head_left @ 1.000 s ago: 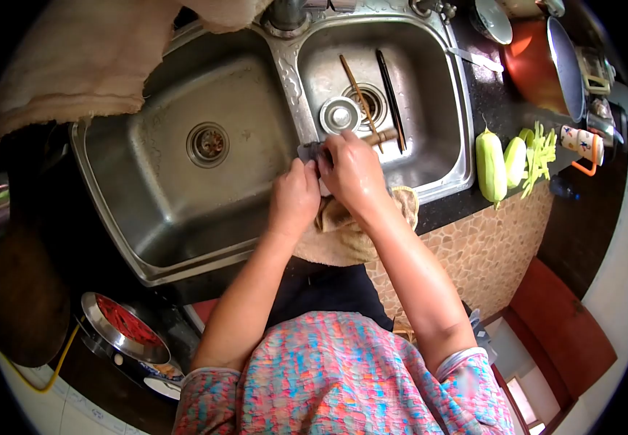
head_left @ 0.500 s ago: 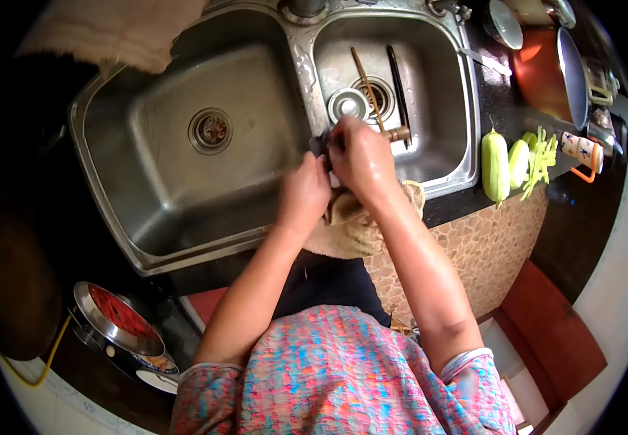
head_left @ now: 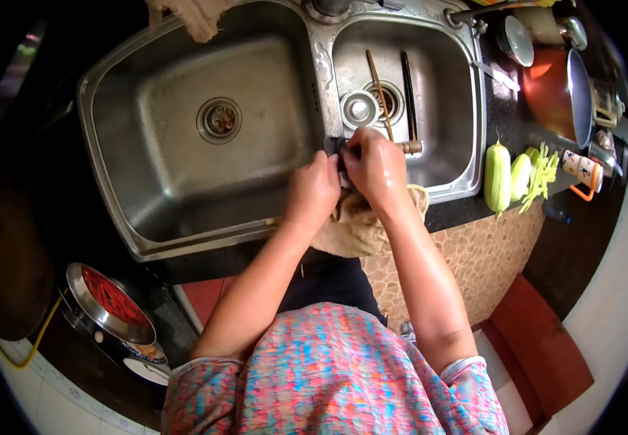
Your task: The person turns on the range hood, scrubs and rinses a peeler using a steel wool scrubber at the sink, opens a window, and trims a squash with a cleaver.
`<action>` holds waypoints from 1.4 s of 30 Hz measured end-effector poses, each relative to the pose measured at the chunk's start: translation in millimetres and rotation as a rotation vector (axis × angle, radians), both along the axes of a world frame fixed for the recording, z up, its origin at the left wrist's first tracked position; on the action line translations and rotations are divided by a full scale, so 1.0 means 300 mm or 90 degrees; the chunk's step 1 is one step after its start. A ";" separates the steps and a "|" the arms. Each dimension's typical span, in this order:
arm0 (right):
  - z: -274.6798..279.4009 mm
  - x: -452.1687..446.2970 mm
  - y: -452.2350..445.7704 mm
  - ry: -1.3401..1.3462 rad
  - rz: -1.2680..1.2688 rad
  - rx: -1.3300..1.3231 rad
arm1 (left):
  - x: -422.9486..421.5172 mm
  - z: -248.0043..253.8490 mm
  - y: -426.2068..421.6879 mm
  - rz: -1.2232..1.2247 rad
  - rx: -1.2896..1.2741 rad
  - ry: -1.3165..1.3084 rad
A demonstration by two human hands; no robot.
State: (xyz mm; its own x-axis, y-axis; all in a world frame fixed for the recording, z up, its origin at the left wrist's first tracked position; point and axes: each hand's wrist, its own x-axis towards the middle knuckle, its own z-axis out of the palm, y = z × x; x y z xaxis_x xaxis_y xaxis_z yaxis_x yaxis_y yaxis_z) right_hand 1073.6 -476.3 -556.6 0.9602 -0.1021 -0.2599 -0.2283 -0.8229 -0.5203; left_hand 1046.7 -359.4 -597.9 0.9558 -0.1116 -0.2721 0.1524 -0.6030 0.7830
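Observation:
Side by side over the sink divider, my left hand [head_left: 314, 190] and my right hand [head_left: 378, 170] are both closed. A small dark flat piece [head_left: 334, 147] shows at their fingertips; most of it is hidden, so its kind is unclear. A wooden handle end [head_left: 411, 147] pokes out to the right beyond my right hand; whether it joins the dark piece, I cannot tell. Under my wrists a tan cloth [head_left: 357, 230] drapes over the sink's front edge. Just past my fingers, a small metal bowl [head_left: 360, 109] sits in the right basin.
A brown chopstick [head_left: 376, 80] and a black one [head_left: 407, 87] lie in the right basin [head_left: 444, 109]. The left basin [head_left: 162, 174] has debris in its drain. On the right counter are a pale green gourd [head_left: 498, 174], cut strips [head_left: 542, 174], a knife [head_left: 495, 75] and a red pot [head_left: 546, 87].
The view has shifted slightly, so the sink sits a little further right in the picture. Both hands stay together at the divider, still closed, with the dark piece between them.

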 end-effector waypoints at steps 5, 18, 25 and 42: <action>-0.007 0.031 -0.021 0.085 0.106 -0.040 | -0.012 0.000 -0.005 0.021 -0.003 0.015; -0.028 0.020 -0.042 0.029 0.024 0.078 | -0.009 0.009 0.000 0.000 -0.012 0.020; 0.001 0.047 -0.075 0.111 0.104 0.042 | 0.005 0.013 -0.006 -0.005 0.027 0.048; -0.022 0.026 -0.045 0.014 0.070 0.071 | 0.002 0.016 0.013 -0.014 -0.028 0.076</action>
State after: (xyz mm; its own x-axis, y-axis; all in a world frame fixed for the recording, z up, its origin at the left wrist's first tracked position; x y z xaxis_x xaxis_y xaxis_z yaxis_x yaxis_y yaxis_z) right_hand 1081.3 -489.8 -563.1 0.9582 0.0336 -0.2842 -0.1522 -0.7813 -0.6053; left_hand 1047.3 -355.5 -593.2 0.9142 -0.1458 -0.3780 0.2336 -0.5727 0.7858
